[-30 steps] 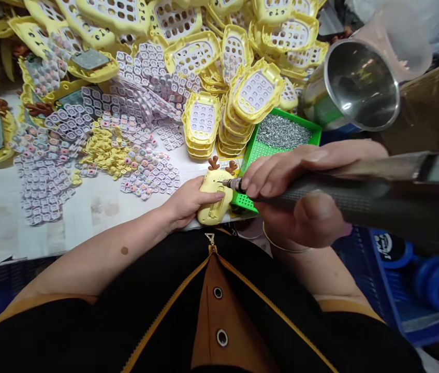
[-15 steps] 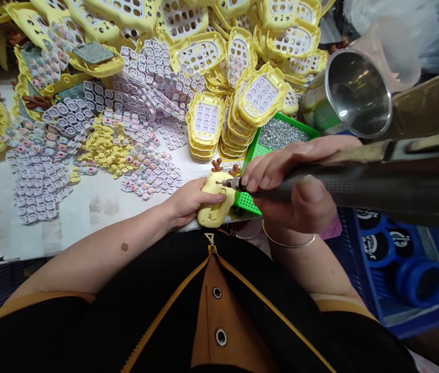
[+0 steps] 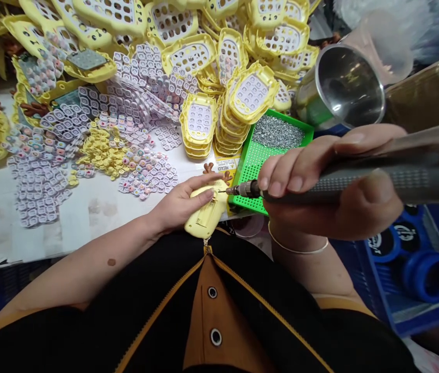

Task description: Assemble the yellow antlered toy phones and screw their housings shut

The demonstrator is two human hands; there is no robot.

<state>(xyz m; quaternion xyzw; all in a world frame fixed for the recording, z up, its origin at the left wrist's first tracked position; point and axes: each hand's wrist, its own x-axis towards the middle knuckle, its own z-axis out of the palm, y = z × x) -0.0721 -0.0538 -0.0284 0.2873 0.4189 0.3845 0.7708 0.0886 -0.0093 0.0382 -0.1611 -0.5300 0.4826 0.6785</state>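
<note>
My left hand (image 3: 178, 204) is closed round a yellow toy phone (image 3: 206, 210) with brown antlers, its back face turned up and its thumb side pressed by my thumb. In my right hand (image 3: 332, 181) is a dark power screwdriver (image 3: 320, 182), gripped from above and below. The thin bit points left and its tip is at the upper part of the phone's back; whether it sits in a screw hole I cannot tell. Just beyond, a green tray (image 3: 252, 168) holds a heap of small silver screws (image 3: 277, 131).
Stacked yellow shells (image 3: 252, 93) stand behind the phone. Lilac keypad sheets (image 3: 35, 191) and small yellow parts (image 3: 101, 150) lie to the left. A metal cup (image 3: 349, 85) is at the back right; a blue crate (image 3: 401, 329) with blue round items sits lower right.
The phone has shifted slightly left and tilted in my left hand. My right hand and the screwdriver have moved right and appear closer to the camera.
</note>
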